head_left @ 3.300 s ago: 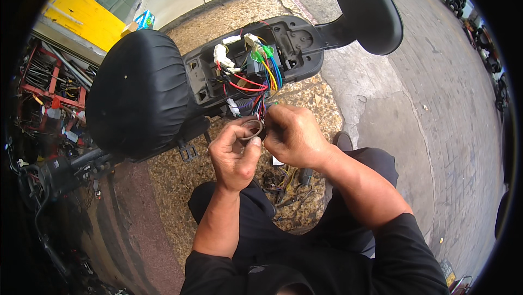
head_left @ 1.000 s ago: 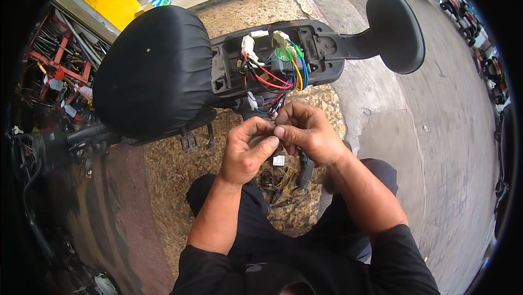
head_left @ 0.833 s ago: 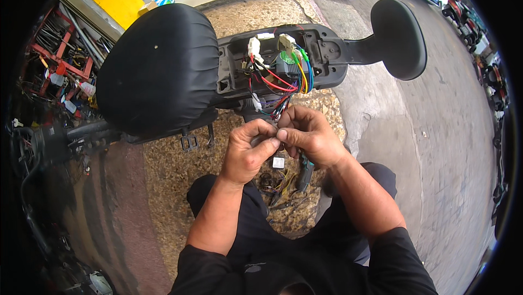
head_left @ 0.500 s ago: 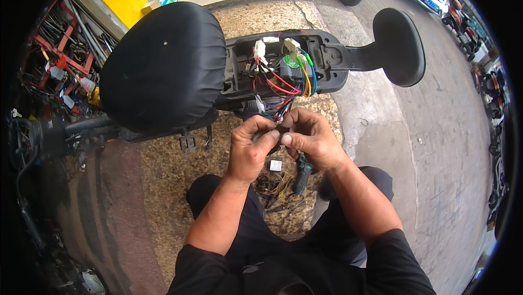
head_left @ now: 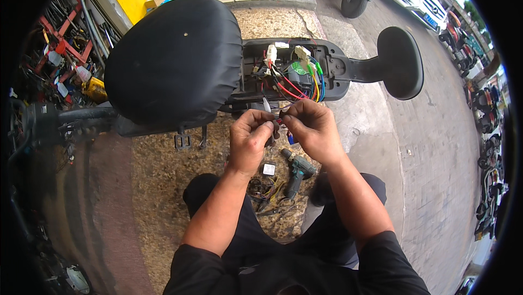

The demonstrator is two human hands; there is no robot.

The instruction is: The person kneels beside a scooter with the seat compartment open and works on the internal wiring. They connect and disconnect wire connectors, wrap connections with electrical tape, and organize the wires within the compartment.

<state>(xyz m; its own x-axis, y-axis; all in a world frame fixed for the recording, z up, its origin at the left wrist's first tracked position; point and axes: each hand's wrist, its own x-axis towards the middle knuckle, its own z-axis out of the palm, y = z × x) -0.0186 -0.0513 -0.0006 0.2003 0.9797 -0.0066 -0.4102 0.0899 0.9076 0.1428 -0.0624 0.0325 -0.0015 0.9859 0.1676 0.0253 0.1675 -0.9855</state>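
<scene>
Right of the seat (head_left: pixel 174 61), wires (head_left: pixel 316 89) lie exposed, perhaps for reach. Left hand (head_left: pixel 250 141) and right hand (head_left: pixel 315 130) pinch a dark piece (head_left: pixel 275 128), apparently steadying it.

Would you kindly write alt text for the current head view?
A person's left hand and right hand pinch a small dark item below coloured wires spilling from an open black frame. A large black padded seat is to its left; a cordless drill lies on the ground below.

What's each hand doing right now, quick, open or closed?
Left hand: closed in a pinch; what it holds cannot be told.
Right hand: closed, pinching a small dark piece.
</scene>
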